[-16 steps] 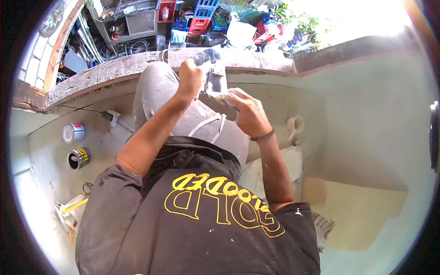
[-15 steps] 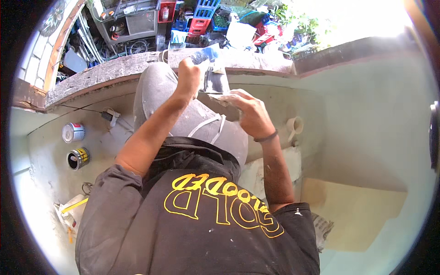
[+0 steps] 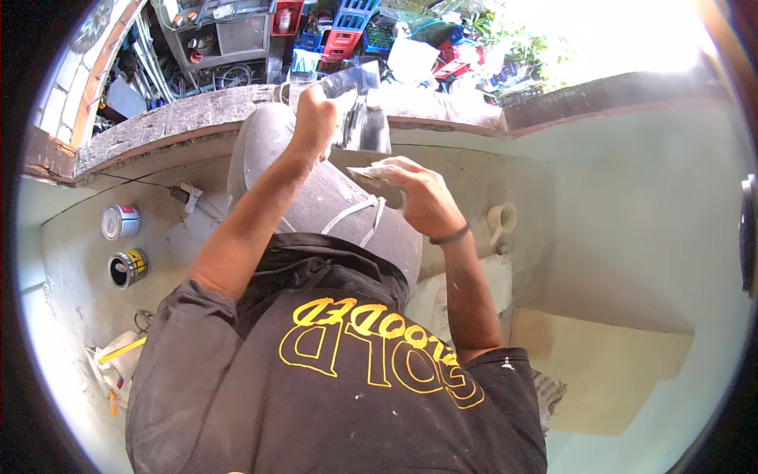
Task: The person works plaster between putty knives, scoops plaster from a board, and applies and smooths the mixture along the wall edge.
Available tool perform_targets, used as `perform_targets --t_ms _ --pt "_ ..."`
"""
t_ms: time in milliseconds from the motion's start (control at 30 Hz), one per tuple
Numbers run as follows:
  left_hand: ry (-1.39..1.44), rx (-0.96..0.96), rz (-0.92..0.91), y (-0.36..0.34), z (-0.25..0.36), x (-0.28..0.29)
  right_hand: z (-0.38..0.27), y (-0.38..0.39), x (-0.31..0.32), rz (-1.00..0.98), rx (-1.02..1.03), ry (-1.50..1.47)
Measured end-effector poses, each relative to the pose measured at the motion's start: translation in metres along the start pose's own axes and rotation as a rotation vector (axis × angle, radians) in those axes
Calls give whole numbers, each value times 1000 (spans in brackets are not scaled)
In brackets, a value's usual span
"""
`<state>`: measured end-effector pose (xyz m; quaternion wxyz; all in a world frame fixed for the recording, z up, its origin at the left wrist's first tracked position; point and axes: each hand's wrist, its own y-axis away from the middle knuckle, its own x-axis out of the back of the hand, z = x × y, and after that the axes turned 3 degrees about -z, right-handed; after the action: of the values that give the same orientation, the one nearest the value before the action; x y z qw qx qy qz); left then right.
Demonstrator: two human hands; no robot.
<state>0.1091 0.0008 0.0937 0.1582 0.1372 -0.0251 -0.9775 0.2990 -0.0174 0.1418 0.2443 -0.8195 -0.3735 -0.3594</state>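
Observation:
My left hand [image 3: 316, 125] is closed on the edge of a flat, dark, shiny plate [image 3: 367, 130] with whitish paste smeared over it. The plate is tilted above my knee. Lower and to the right, my right hand [image 3: 425, 197] is closed on a thin flat scraper [image 3: 362, 171], seen nearly edge-on. Pale paste coats its blade and my fingers. A small gap separates the scraper from the plate's lower edge. My fingers hide the scraper's grip.
Two paint cans [image 3: 121, 222] stand at left, near a white plug [image 3: 189, 197] on a cord. At right are a cream dipper [image 3: 501, 219] and a tan board [image 3: 608, 371]. A rough ledge [image 3: 189, 122] crosses ahead; crates [image 3: 341, 46] and clutter lie beyond it.
The scraper has come away from the plate's lower edge as my right hand moved slightly down and left. The plate has shifted a little up and to the left.

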Motion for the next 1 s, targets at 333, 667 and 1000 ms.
perform_targets --t_ms 333,667,1000 --pt "658 216 -52 32 1 -25 25 11 7 444 98 -340" --pt "708 222 -144 30 15 -9 93 39 -20 241 -400 -252" --pt "374 229 -312 11 7 -23 26 -14 79 68 102 162"
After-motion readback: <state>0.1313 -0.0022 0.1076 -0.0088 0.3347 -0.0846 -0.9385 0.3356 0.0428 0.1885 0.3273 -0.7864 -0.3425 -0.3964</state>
